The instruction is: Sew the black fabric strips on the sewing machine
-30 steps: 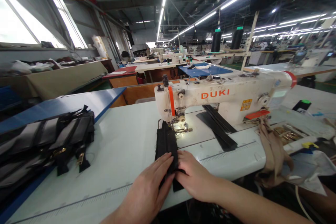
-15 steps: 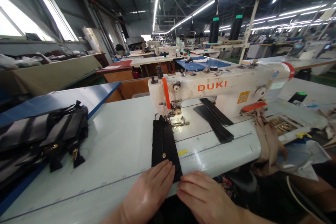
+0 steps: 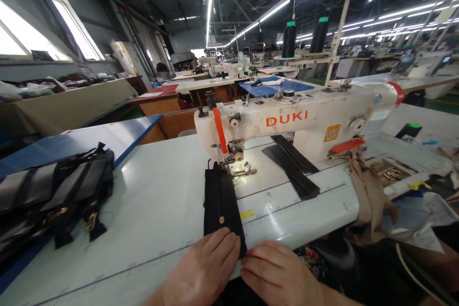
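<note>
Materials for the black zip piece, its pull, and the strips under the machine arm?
Zip piece: probably fabric, matte; surface shows no gloss.
Pull: likely metal, gold-coloured; bright golden spot, alloy unclear.
Strips: coated fabric or leather-like, can't tell which; smooth, faint sheen.

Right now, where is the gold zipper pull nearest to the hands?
In the head view, the gold zipper pull lies low and slightly left of centre, on the black piece, just beyond the left hand.
</note>
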`<state>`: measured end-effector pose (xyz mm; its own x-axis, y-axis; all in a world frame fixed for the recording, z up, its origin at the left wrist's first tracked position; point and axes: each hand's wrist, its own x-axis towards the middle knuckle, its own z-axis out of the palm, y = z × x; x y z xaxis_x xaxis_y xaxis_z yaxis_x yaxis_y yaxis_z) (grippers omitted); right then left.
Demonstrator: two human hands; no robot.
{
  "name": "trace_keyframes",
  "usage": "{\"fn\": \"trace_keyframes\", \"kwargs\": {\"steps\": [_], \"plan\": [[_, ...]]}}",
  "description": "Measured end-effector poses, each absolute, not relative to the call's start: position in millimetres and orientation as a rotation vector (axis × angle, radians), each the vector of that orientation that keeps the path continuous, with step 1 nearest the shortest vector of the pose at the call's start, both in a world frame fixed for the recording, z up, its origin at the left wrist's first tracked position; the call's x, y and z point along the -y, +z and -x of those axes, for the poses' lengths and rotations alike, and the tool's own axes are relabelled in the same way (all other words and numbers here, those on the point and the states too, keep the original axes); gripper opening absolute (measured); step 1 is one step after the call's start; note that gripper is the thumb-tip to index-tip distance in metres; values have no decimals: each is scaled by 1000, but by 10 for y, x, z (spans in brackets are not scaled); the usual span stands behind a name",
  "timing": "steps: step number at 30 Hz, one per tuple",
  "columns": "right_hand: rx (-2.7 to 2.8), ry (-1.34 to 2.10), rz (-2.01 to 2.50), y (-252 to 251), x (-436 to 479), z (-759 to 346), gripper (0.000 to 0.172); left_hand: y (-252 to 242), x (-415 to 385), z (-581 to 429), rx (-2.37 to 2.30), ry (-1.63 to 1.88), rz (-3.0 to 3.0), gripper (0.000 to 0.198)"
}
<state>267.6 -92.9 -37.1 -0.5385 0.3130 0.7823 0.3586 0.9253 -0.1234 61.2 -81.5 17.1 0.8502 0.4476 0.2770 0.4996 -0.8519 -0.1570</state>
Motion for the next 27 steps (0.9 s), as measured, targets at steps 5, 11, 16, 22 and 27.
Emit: {"fn": "trace_keyframes", "kwargs": {"steps": [5,11,16,22,27], "plan": [[2167,-65,484,-379,911,-2674,24,130,831,-559,785,-350,2843,33],[2240,124,467,-244,864,-2785,30,45,970,-516,931,-442,2805,44],[2268,298,701,-114,716,-2764,28,91,1081,-504,1013,-538,2851,51],[2387,384,660,-104,631,-2713,27,229,1144,-380,1298,-689,3035,69],[2423,408,612,-111,627,-2763,31,345,1083,-305,1537,-625,3275,77]]}}
